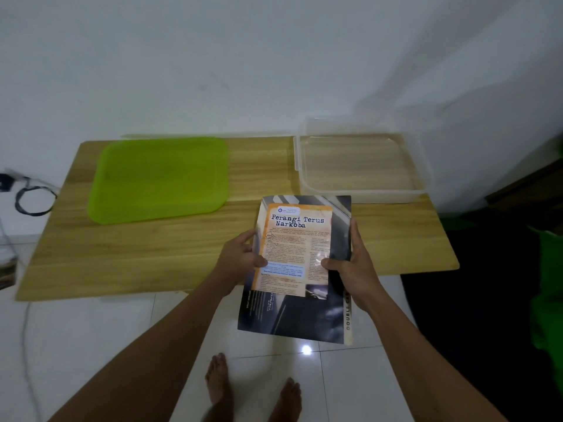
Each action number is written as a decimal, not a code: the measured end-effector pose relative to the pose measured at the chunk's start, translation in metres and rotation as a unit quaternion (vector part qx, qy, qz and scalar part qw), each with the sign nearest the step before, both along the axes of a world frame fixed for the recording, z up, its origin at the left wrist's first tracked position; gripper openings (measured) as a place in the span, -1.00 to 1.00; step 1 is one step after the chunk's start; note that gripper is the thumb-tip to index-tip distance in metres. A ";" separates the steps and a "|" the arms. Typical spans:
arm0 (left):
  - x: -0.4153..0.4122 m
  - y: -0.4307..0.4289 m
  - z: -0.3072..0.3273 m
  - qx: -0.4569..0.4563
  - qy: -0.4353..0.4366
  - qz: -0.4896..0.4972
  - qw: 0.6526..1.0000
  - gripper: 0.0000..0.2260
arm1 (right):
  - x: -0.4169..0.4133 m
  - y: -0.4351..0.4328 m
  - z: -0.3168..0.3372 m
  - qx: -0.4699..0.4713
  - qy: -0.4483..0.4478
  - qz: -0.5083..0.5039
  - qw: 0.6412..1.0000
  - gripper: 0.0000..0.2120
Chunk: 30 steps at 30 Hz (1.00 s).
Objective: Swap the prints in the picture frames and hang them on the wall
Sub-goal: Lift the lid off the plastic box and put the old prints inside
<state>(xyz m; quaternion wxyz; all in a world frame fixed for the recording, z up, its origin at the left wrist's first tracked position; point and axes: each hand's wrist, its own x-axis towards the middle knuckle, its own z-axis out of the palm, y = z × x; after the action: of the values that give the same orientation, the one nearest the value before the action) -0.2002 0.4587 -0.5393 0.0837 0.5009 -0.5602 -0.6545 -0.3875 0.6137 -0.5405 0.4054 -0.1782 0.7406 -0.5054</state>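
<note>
Nearest, bare feet (pixel 219 382) stand on a tiled floor (pixel 91 345). Above them both hands hold two stacked sheets over the near edge of the wooden table (pixel 137 257). The left hand (pixel 240 254) grips the left edge, thumb on top. The right hand (pixel 353 263) grips the right edge, thumb pressed onto the smaller sheet. That smaller sheet, an orange print (pixel 295 248) headed "Perangi Terus Narkoba", lies on a larger dark print (pixel 292 315) whose lower part hangs out past the table.

The step in hand looks like sorting the two prints. To do it well, slide them apart with flat thumbs rather than pinching hard, since glossy paper creases easily, and lay them flat on the table.

Farther left lies a green tray (pixel 158 178). Farther right is a clear plastic box (pixel 365 194). No picture frame is in view. A black cable (pixel 30 199) hangs at far left, and the white wall (pixel 213 56) rises behind.
</note>
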 end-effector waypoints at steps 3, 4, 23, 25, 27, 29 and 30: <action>-0.001 0.000 0.013 0.011 0.020 0.002 1.000 -0.21 | -0.002 0.003 0.014 -0.012 0.006 -0.002 1.000 0.08; -0.002 -0.001 0.017 0.011 0.024 0.004 1.000 -0.18 | -0.003 0.003 0.018 -0.012 0.009 -0.004 1.000 0.09; -0.098 -0.044 0.107 -0.122 0.066 -0.061 0.988 -0.20 | -0.103 -0.037 0.117 -0.014 0.075 -0.011 0.997 0.09; -0.115 -0.043 0.102 -0.128 0.067 -0.056 0.988 -0.19 | -0.126 -0.043 0.120 0.000 0.096 0.006 0.995 0.08; -0.132 -0.042 0.092 -0.126 0.068 -0.037 0.989 -0.15 | -0.154 -0.052 0.120 0.005 0.116 0.027 0.993 0.08; -0.150 -0.038 0.083 -0.129 0.064 -0.009 0.990 -0.13 | -0.181 -0.062 0.117 0.014 0.132 0.054 0.990 0.07; -0.159 -0.036 0.078 -0.127 0.063 0.007 0.990 -0.13 | -0.195 -0.068 0.114 0.018 0.141 0.068 0.988 0.07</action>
<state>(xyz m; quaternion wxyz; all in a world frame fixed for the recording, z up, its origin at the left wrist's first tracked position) -0.3594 0.4232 -0.4610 0.1867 0.4477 -0.6290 -0.6076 -0.5822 0.5458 -0.4266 0.3338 -0.2904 0.7854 -0.4329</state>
